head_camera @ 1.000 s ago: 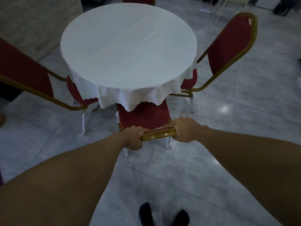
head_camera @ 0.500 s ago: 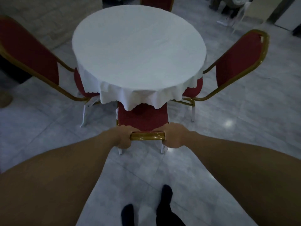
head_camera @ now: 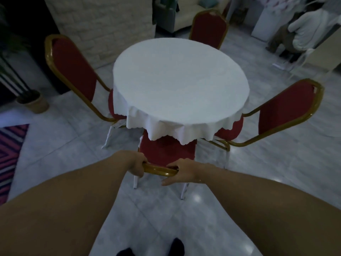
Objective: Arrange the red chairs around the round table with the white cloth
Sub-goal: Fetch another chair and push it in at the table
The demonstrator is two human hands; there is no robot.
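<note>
The round table [head_camera: 180, 85] with its white cloth stands in the middle of the view. A near red chair [head_camera: 166, 150] with a gold frame is tucked under the cloth's front edge. My left hand [head_camera: 136, 164] is curled around the left end of the chair's gold top rail. My right hand [head_camera: 181, 174] rests on the right end of that rail, thumb over it and fingers loosening below. Three more red chairs stand around the table: a left chair [head_camera: 73, 71], a right chair [head_camera: 284, 109] and a far chair [head_camera: 209, 28].
A potted plant [head_camera: 34, 101] stands at the left and a striped rug [head_camera: 9, 150] lies by the left edge. A white brick pillar [head_camera: 103, 24] rises behind the table. A person in white [head_camera: 306, 30] sits at the far right. My feet [head_camera: 177, 246] show below.
My head has lifted, so the far chair and the room behind have come into view. The near chair sits slightly further under the cloth. My right hand's fingers have loosened on the rail.
</note>
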